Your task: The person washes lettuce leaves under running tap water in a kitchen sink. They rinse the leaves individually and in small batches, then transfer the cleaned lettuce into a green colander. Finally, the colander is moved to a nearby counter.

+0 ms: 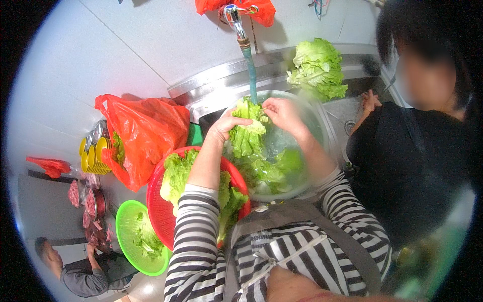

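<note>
My left hand grips a bunch of green lettuce leaves above a large basin of water. At the bunch's upper right edge, the fingertips of my right hand pinch a leaf edge or small piece; which one is hard to tell. More lettuce floats in the basin, below my hands. A green hose runs down from the chrome tap to just behind the held leaves. Under my left forearm, a red plastic colander holds loose lettuce leaves.
A heap of lettuce lies on the sink's right back ledge. At left are a red plastic bag, yellow cups and a lime-green colander with leaves. One person stands close at right; another works beside raw meat.
</note>
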